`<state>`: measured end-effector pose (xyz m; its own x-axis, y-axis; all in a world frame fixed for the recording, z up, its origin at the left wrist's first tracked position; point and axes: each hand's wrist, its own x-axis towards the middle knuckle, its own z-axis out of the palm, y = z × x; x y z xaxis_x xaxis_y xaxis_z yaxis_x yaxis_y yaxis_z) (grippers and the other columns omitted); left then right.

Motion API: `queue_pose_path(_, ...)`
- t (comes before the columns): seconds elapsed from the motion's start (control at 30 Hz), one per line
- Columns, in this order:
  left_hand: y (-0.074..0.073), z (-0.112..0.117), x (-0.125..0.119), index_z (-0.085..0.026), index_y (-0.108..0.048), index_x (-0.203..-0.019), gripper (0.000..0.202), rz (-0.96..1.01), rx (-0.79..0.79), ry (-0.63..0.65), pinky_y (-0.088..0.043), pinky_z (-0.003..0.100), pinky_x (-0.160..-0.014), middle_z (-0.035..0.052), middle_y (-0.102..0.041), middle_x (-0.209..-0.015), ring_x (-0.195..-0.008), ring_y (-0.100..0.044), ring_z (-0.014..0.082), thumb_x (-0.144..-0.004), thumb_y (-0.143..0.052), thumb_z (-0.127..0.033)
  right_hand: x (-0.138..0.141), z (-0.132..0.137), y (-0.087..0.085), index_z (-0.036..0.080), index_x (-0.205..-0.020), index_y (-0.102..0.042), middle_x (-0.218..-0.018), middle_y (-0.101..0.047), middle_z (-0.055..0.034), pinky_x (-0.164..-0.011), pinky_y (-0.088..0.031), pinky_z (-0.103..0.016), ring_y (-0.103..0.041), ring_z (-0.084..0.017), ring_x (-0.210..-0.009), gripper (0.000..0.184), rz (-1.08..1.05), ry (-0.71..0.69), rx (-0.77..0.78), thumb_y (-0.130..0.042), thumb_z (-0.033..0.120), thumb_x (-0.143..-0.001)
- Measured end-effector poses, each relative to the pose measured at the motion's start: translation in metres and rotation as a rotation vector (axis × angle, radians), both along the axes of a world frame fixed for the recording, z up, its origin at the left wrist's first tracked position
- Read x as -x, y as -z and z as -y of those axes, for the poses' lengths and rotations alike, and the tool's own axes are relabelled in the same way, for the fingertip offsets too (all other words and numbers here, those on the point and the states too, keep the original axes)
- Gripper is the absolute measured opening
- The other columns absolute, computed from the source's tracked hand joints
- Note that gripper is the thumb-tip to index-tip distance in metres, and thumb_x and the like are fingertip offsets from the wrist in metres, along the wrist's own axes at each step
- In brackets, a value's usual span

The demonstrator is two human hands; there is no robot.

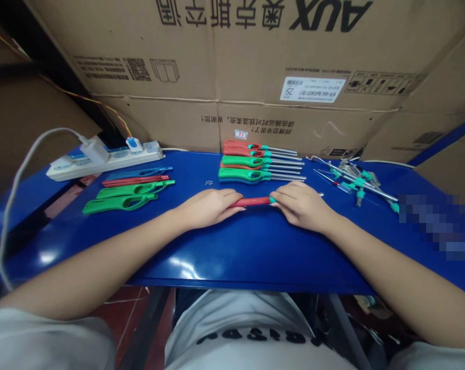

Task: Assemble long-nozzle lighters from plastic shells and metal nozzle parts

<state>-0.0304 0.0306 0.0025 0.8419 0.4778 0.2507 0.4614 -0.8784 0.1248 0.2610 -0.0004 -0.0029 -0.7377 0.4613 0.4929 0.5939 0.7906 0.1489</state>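
We've got both hands on one pc: a slim red plastic lighter handle (251, 202) w/ a teal collar (273, 200) at its R end, held just above the front half of the glossy blue worktop (201, 257). Our L hand (211, 208) is clamped on the handle's L end; our R hand (304, 205) is closed round the collar end. A thin silver tip (321, 195) pokes out past the R hand, prob. the pc's own tube.

Step in hand, we'd judge: fitting or seating handle & tube together. Next move prob. calls for firm, even grip both sides, parts in line.

Behind our hands: row of red & green plastic lighters w/ silver metal tubes (232, 174). To L, loose green, red & blue plastic handles (117, 192); to R, a jumble of silver metal tubes w/ teal fittings (359, 182).
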Motion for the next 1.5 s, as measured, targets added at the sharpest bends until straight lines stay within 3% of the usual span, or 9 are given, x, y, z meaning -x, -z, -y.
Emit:
queue_pose_path(0.17, -0.004, 0.006, -0.003, -0.016, -0.062, -0.12, 0.039, -0.013, -0.004, -0.06, -0.053, 0.029, -0.075, 0.0085, -0.071, -0.106, -0.088, -0.07, 0.0199, -0.106, -0.039, -0.043, 0.003, 0.001, -0.003, 0.012, -0.107, -0.068, -0.091, -0.073, -0.0131, -0.074, -0.042, -0.036, -0.063, -0.022, -0.081, 0.026, 0.005, 0.077, 0.081, -0.045, 0.024, -0.102)
queue_pose_path(0.43, -0.003, 0.001, -0.004, -0.017, -0.055, -0.138, 0.046, 0.031, 0.152, -0.1, -0.053, 0.034, -0.092, 0.011, -0.063, -0.123, -0.109, -0.065, 0.0236, -0.1, -0.053, -0.043, 0.001, 0.002, -0.021, 0.019, -0.094, -0.064, -0.09, -0.071, -0.0065, -0.069, -0.039, -0.032, -0.062, -0.022, -0.08, 0.011, 0.125, 0.32, 0.431, -0.06, 0.029, -0.094)
queue_pose_path(0.7, 0.0, -0.009, -0.002, -0.017, -0.068, -0.122, 0.039, 0.152, 0.274, -0.084, -0.054, 0.036, -0.092, 0.0094, -0.065, -0.112, -0.102, -0.065, 0.022, -0.091, -0.065, -0.04, -0.039, -0.01, -0.03, 0.021, -0.091, -0.068, -0.089, -0.073, -0.0058, -0.067, -0.049, -0.032, -0.066, -0.021, -0.078, 0.017, -0.095, 0.369, 0.734, -0.066, 0.037, -0.085)
queue_pose_path(0.8, 0.001, -0.006, -0.003, -0.017, -0.068, -0.121, 0.036, 0.181, 0.308, -0.087, -0.055, 0.033, -0.086, 0.0086, -0.066, -0.111, -0.097, -0.066, 0.0201, -0.09, -0.067, -0.036, -0.05, -0.012, -0.036, 0.022, -0.077, -0.067, -0.077, -0.072, -0.0053, -0.062, -0.046, -0.033, -0.065, -0.022, -0.069, 0.017, -0.179, 0.659, 0.604, -0.061, 0.036, -0.086)
queue_pose_path(0.9, 0.002, -0.004, -0.004, -0.017, -0.068, -0.12, 0.034, 0.206, 0.323, -0.086, -0.055, 0.031, -0.081, 0.0077, -0.065, -0.109, -0.092, -0.065, 0.0184, -0.09, -0.067, -0.034, -0.06, -0.013, -0.043, 0.022, -0.065, -0.064, -0.066, -0.066, -0.0084, -0.057, -0.041, -0.035, -0.06, -0.024, -0.063, 0.024, -0.161, 0.968, 0.426, -0.068, 0.039, -0.082)
queue_pose_path(1.07, 0.003, -0.003, -0.005, -0.016, -0.068, -0.119, 0.034, 0.185, 0.321, -0.108, -0.055, 0.031, -0.078, 0.0073, -0.062, -0.103, -0.088, -0.063, 0.0182, -0.09, -0.069, -0.034, -0.084, -0.016, -0.05, 0.019, -0.067, -0.068, -0.068, -0.063, -0.0151, -0.057, -0.037, -0.039, -0.057, -0.025, -0.063, 0.029, -0.1, 1.289, 0.449, -0.069, 0.043, -0.084)
queue_pose_path(1.23, 0.001, 0.003, -0.006, -0.016, -0.067, -0.119, 0.032, 0.138, 0.282, -0.111, -0.054, 0.034, -0.083, 0.0078, -0.062, -0.102, -0.091, -0.062, 0.0199, -0.091, -0.069, -0.032, -0.111, -0.027, -0.038, 0.018, -0.075, -0.072, -0.064, -0.062, -0.012, -0.055, -0.037, -0.037, -0.054, -0.021, -0.058, 0.017, -0.049, 1.345, 0.513, -0.079, 0.034, -0.074)
queue_pose_path(1.4, -0.003, 0.02, -0.013, -0.016, -0.066, -0.12, 0.032, 0.096, 0.253, -0.124, -0.054, 0.035, -0.085, 0.009, -0.062, -0.105, -0.096, -0.063, 0.0223, -0.093, -0.067, -0.032, -0.127, -0.036, -0.024, 0.019, -0.065, -0.068, -0.055, -0.059, -0.0085, -0.055, -0.04, -0.039, -0.052, -0.02, -0.05, 0.014, -0.002, 1.346, 0.622, -0.075, 0.026, -0.075)
queue_pose_path(1.5, -0.005, 0.032, -0.018, -0.016, -0.064, -0.124, 0.033, 0.098, 0.292, -0.083, -0.053, 0.035, -0.091, 0.0094, -0.062, -0.112, -0.104, -0.062, 0.0227, -0.094, -0.065, -0.03, -0.148, -0.032, -0.028, 0.021, -0.055, -0.059, -0.051, -0.058, -0.0086, -0.054, -0.041, -0.039, -0.053, -0.022, -0.048, 0.023, -0.04, 1.271, 0.635, -0.075, 0.018, -0.071)
